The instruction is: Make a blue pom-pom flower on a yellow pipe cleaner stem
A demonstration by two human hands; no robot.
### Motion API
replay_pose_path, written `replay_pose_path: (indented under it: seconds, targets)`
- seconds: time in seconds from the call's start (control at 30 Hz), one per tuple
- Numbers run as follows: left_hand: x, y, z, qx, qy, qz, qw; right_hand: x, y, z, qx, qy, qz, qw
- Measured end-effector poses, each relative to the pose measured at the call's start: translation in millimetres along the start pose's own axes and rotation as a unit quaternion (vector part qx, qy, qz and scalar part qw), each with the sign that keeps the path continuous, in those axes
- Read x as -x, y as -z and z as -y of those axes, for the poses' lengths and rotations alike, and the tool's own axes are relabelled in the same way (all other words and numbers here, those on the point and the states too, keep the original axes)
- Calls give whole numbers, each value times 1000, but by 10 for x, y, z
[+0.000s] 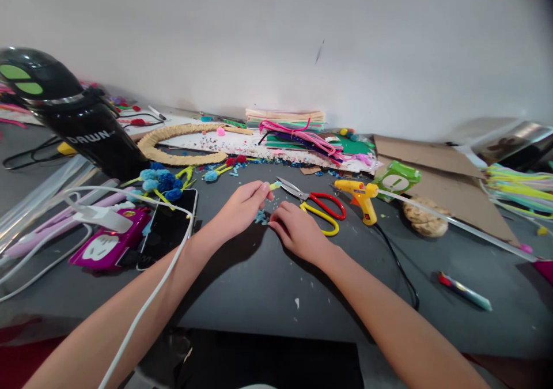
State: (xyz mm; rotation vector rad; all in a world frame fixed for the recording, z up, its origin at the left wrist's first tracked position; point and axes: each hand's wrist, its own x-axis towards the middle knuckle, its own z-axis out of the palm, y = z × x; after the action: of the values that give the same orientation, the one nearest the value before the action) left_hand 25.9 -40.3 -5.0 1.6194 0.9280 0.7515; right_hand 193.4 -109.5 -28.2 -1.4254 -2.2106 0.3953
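Between thumb and fingertips, my left hand (248,204) pinches a short yellow-green piece of pipe cleaner (275,187) with a bluish tip. My right hand (298,230) is low over the table, its fingers curled and drawn together beside a small heap of blue fuzzy clippings (261,217). Whatever those fingertips hold, if anything, is hidden. Just beyond the right hand lie scissors (317,200) with one red and one yellow handle, blades slightly apart. Pompom stems in blue (162,182) rest left of my left hand.
A yellow glue gun (360,199) with a long glue stick lies right, its black cord trailing forward. A pen (464,291) is near the right edge. At left stand a black bottle (86,118), a magenta power adapter (110,239) and a phone (170,233); a white cable crosses my left forearm.
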Motion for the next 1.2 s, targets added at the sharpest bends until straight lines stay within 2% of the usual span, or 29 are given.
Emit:
replay_pose_path:
  seconds: [0.13, 0.33, 0.4, 0.53, 0.63, 0.8, 0.97, 1.2]
  targets:
    - [-16, -10, 32, 38, 10, 0, 999, 32, 91, -9, -114, -51, -46, 991]
    - [-8, -52, -15, 104, 46, 30, 993, 70, 206, -42, -287, -127, -87, 945]
    - [0, -61, -39, 122, 54, 38, 990, 78, 234, -51, -299, -123, -95, 941]
    - [19, -58, -85, 144, 60, 50, 987, 100, 300, -92, -253, -93, -82, 960]
    - [27, -49, -103, 150, 60, 53, 985, 111, 343, -129, -238, -106, -89, 961]
    - [38, -67, -90, 146, 53, 57, 986, 93, 352, -134, -342, -173, -128, 915]
    - [74, -116, -94, 97, 12, 63, 993, 82, 335, -68, -443, -193, -120, 868]
    - [110, -185, -102, 68, 1, 78, 995, 76, 294, -13, -418, -181, -129, 881]
